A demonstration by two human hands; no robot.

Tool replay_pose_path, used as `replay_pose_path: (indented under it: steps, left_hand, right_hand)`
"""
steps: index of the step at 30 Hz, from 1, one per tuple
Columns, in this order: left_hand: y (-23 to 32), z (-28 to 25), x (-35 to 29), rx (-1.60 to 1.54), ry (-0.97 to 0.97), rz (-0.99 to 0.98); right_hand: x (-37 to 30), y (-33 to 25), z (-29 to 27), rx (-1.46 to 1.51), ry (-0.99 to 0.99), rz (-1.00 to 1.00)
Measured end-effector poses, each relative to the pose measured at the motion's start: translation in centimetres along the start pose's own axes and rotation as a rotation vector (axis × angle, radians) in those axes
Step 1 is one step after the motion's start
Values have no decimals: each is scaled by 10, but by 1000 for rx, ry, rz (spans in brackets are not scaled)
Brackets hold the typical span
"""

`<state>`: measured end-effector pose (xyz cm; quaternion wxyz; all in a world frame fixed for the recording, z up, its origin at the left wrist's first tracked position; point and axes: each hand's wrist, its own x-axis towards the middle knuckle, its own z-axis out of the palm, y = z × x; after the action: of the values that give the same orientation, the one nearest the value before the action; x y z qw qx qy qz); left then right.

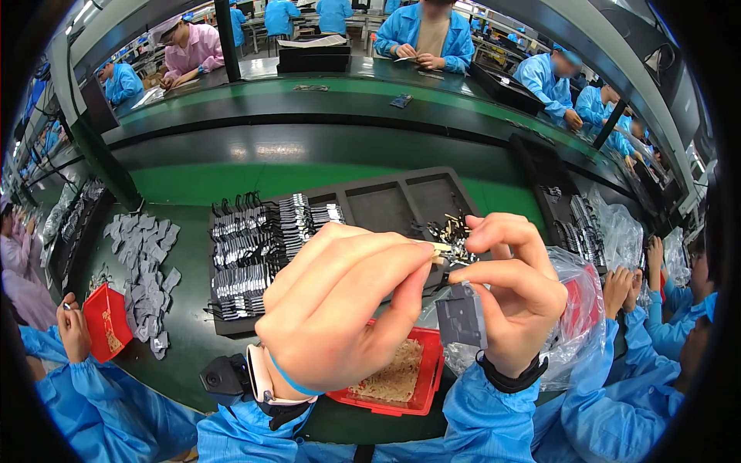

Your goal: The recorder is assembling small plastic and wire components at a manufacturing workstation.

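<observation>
My left hand (pixel 343 305) pinches a small pale strip-like part (pixel 441 250) between thumb and fingertips. Close beside it, my right hand (pixel 521 297) is closed on a grey plastic piece (pixel 461 318), flat and roughly rectangular, with a small black bit at its top edge. The pale part and the grey piece nearly meet; whether they touch I cannot tell. Beyond my fingers, a black compartment tray (pixel 376 202) carries rows of silvery parts with black leads (pixel 247 262). A heap of small gold and black pieces (pixel 455 231) lies in it near my right fingertips.
Below my hands sits a red box (pixel 432 370) of fine tan pieces. Grey plastic pieces (pixel 147 266) are heaped at left, beside another red box (pixel 108 324) near a co-worker's hand (pixel 73 332). Clear plastic bags (pixel 575 332) lie at right. Co-workers sit close on both sides.
</observation>
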<state>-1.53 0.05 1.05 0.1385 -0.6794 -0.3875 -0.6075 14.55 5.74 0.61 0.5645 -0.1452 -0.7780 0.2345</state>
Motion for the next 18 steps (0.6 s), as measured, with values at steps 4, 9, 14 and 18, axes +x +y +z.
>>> replay_pose_path:
  steps: [4,9,14,18]
  left_hand:
    - [2,5,-2,40,0,-13]
    - [4,6,-2,25,-8,-23]
    - [6,5,1,-29,-40,-36]
    - [3,3,0,-27,-61,-32]
  right_hand:
    - [3,-1,-2,-11,-74,-54]
    - [3,0,-1,-57,-92,-99]
    - [4,-7,-5,-175,-137,-153]
    - [4,-7,-5,-217,-142,-187]
